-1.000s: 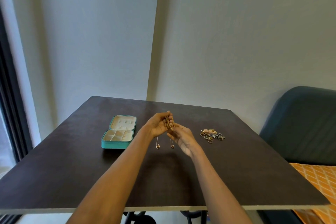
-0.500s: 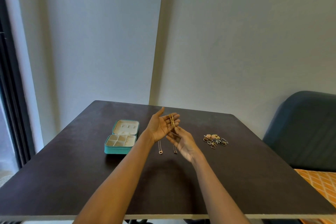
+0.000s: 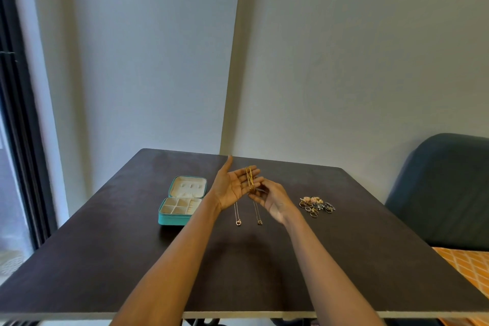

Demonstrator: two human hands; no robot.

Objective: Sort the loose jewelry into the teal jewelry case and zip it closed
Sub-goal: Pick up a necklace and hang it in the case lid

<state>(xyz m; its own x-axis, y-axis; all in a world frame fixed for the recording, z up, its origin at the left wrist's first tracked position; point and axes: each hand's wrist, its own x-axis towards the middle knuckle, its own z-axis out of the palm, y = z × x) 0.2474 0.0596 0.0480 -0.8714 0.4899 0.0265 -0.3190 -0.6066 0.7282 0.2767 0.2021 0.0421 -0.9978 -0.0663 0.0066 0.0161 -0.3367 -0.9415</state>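
The teal jewelry case (image 3: 169, 217) lies open on the dark table (image 3: 105, 259), left of centre, its cream compartments showing. My left hand (image 3: 232, 188) is held palm up above the table with fingers spread, and gold chains (image 3: 249, 178) lie across its fingers. My right hand (image 3: 272, 197) sits just right of it, its fingertips at the lower end of the chains. Two thin necklaces with small pendants, one (image 3: 238, 222) and another (image 3: 259, 222), hang down below the hands. A pile of rings and earrings (image 3: 316, 205) rests on the table to the right.
A dark teal chair (image 3: 444, 188) stands at the table's right side, with an orange patterned cushion (image 3: 468, 267) beside it. Walls close off the far edge, and a dark window frame (image 3: 18, 140) runs down the left.
My left hand has opened from a curled hold into a flat, palm-up spread with the chains laid over its fingers. The right hand has stayed close under it.
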